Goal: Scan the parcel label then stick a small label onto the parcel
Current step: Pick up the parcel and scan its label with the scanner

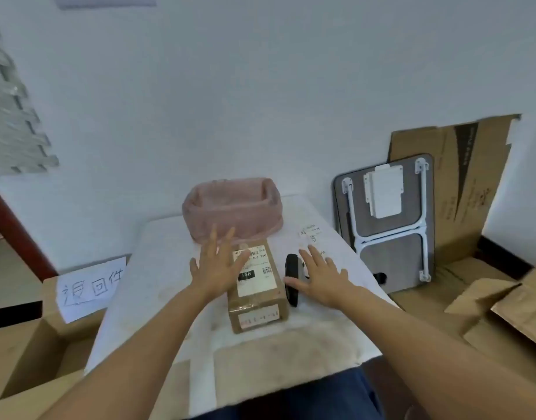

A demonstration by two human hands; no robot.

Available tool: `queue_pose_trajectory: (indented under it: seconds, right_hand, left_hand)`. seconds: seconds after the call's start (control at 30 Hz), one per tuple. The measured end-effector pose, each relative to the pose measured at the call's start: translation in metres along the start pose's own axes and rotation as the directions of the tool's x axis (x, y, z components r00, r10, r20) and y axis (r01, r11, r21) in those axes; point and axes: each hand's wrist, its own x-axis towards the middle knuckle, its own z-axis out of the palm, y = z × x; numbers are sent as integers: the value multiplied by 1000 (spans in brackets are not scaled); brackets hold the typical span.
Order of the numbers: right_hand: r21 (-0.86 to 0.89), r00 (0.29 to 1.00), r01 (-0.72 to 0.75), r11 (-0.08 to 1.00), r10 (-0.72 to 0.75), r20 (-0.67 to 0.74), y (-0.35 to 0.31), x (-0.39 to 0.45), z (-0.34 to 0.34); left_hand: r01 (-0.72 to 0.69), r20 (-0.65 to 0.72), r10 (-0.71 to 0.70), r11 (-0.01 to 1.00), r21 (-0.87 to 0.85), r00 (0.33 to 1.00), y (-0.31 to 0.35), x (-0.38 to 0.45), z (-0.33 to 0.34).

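A brown cardboard parcel point(257, 301) lies on the white table point(157, 286), with a white shipping label point(258, 275) on top and a smaller strip label on its near end. My left hand point(215, 265) hovers with fingers spread over the parcel's left far corner. A black handheld scanner point(291, 275) lies just right of the parcel. My right hand point(319, 275) is flat and spread, beside and partly over the scanner. Small white labels point(310, 233) lie on the table farther back on the right.
A pink fabric basket point(233, 207) stands behind the parcel. An open cardboard box with a handwritten paper sign point(91, 287) sits at the left. A folded grey lap table point(387, 222) and flattened cartons point(460, 177) lean against the wall at the right.
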Motion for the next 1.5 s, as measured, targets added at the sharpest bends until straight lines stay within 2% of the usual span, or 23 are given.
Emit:
queue_pose_trajectory:
  seconds: [0.2, 0.27, 0.37, 0.47, 0.6, 0.7, 0.77, 0.83, 0.9, 0.97, 1.0, 1.03, 1.07, 1.17, 1.33, 1.43, 1.5]
  right_hand:
    - [-58, 1000, -13, 998, 13, -13, 14, -17, 22]
    - [-151, 998, 6, 988, -14, -53, 16, -18, 24]
    - [-254, 999, 12, 967, -21, -32, 21, -17, 29]
    - [-277, 999, 5, 961, -16, -36, 23, -13, 29]
    - [-256, 996, 18, 967, -40, -82, 22, -12, 26]
    - [-126, 981, 3, 992, -28, -193, 13, -13, 17]
    - [149, 960, -22, 989, 62, -272, 0, -14, 2]
    - [402, 950, -18, 915, 141, -278, -15, -14, -17]
    - [631, 966, 13, 776, 154, -209, -28, -18, -34]
    - [864, 987, 17, 503, 128, -94, -40, -26, -43]
    - [927, 993, -6, 376, 110, -38, -44, -29, -44]
    - [950, 994, -26, 310, 105, -7, -46, -29, -40]
    - [953, 993, -40, 301, 117, 5, -47, -29, -33]
    - [933, 982, -72, 353, 190, 4, -49, -28, -10]
    - [937, 980, -93, 335, 196, 27, -56, -31, 5]
    - [939, 984, -65, 336, 178, 4, -58, -33, 4]
    - [941, 987, -51, 335, 163, -4, -60, -34, 2]
  left_hand:
    - [105, 50, -102, 993, -60, 994, -9, -21, 16]
    - [119, 61, -113, 987, -109, 992, -11, -24, 18]
    - [141, 103, -120, 963, -230, 987, -16, -30, 25]
    - [163, 131, -124, 921, -354, 984, -19, -37, 29]
    - [163, 119, -126, 901, -401, 985, -19, -43, 33]
    - [176, 113, -141, 891, -419, 984, -17, -45, 34]
    - [171, 108, -138, 890, -422, 984, -16, -45, 35]
    - [159, 92, -132, 888, -430, 987, -15, -47, 37]
    - [150, 75, -130, 882, -446, 989, -14, -50, 37]
    - [139, 61, -125, 872, -469, 990, -12, -53, 38]
    - [139, 59, -127, 867, -478, 990, -11, -54, 38]
    - [144, 59, -132, 862, -485, 990, -11, -55, 38]
    - [153, 63, -141, 857, -492, 988, -10, -57, 38]
    - [218, 110, -189, 830, -513, 976, -5, -60, 36]
    - [408, 303, -278, 704, -581, 911, -16, -53, 43]
    - [403, 363, -197, 611, -681, 911, -21, -54, 42]
    - [359, 369, -110, 591, -723, 923, -16, -57, 32]
